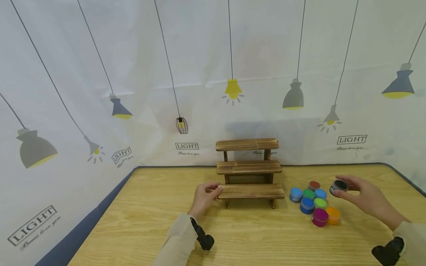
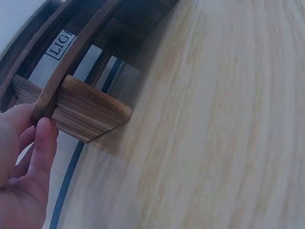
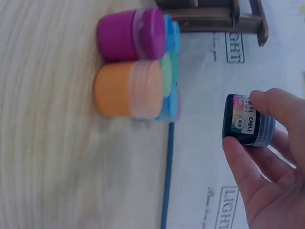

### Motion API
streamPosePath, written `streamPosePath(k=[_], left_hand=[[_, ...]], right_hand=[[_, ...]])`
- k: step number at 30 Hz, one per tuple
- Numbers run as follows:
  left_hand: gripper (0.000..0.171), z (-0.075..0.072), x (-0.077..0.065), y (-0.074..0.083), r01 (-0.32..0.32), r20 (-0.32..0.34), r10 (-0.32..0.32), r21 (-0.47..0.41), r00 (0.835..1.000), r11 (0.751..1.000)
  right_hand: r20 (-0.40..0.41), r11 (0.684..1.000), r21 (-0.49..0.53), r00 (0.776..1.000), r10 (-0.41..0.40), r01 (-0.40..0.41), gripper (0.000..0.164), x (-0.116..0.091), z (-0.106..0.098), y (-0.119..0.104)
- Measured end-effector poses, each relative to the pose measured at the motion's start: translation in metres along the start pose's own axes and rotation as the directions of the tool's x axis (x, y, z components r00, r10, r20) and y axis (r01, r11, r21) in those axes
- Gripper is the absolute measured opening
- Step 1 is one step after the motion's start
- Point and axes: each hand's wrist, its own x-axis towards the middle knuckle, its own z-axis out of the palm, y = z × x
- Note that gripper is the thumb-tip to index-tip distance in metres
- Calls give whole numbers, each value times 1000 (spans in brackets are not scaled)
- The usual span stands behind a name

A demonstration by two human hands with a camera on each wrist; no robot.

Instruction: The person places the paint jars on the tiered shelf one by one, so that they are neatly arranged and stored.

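A three-step wooden shelf (image 1: 249, 191) stands against the back of the table. My left hand (image 1: 204, 197) pinches the left end of its lowest step, thumb and fingers on the board's edge, as the left wrist view also shows. My right hand (image 1: 369, 195) holds a small black paint jar (image 3: 243, 120) with a printed label, raised above the table, between thumb and fingers. Left of that hand stand several paint jars in a cluster, among them a purple jar (image 1: 320, 217), an orange jar (image 1: 333, 215), a dark blue jar (image 1: 307, 205) and a red-brown jar (image 1: 314, 185).
The jars sit just right of the shelf on the light wood table (image 1: 139, 221). A white cloth (image 1: 199, 74) printed with hanging lamps closes off the back and sides. Each wrist wears a black camera mount (image 1: 203, 236).
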Motion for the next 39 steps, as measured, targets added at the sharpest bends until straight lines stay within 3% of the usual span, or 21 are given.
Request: streamPosePath(k=[5,15,25,32,35,39], left_hand=[[28,-1,3,-6,-5,14,5,-16,1000,1000],[31,2,19,-36,-11,8,12,-26,1000,1000],[29,1,17,-30,11,0,-11,-28,1000,1000],[28,4,24,-37,36,0,-36,-54,999,998],[28,4,23,-38,44,-1,-45,-57,999,997],[28,2,21,-40,44,-11,-44,-66,999,997]], right_hand=[[18,999,29,999,-27,26,51,7,-2,-27],[76,982,162,991,-114,101,50,41,4,-82],[43,959,152,968,-248,239,43,82,26,-126],[-10,929,153,940,-341,338,39,107,37,-149],[-10,921,164,934,-356,353,39,115,44,-156],[0,924,211,945,-327,320,40,124,54,-166]])
